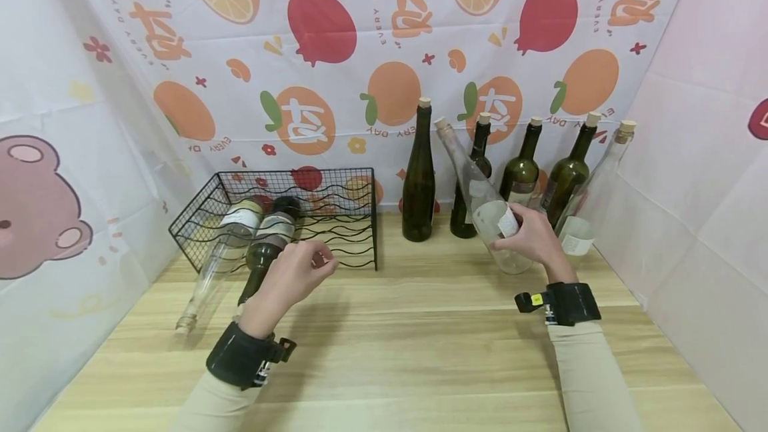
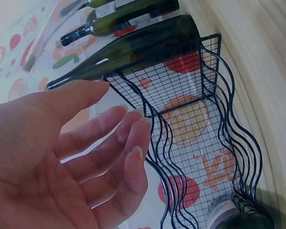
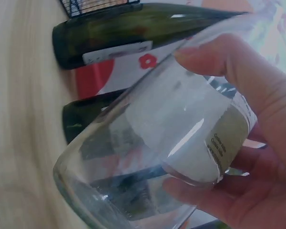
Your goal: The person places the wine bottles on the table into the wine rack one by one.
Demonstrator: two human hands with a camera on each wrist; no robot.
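Where bottles stand upright on the table [image 1: 390,365], count five: four dark green bottles [image 1: 419,185], plus one clear bottle [image 1: 577,237] at the right end. Black wire rack [image 1: 375,225], one, at left; two bottles lying in it, necks toward the person: one clear-necked bottle [image 1: 207,279], one green bottle [image 1: 262,255]. Eighth is the held bottle [image 1: 480,187], clear, corked, label low on its body, among the standing group.

Right hand [image 1: 531,235] grips it around the label, thumb opposite fingers; bottle tilted, neck up and leftward. Whether its base touches wood, cannot tell.

Left hand [image 1: 294,273] before the rack, fingers loosely bent, nothing held. Wristbands, two: left wristband [image 1: 235,355], right wristband [image 1: 574,303].
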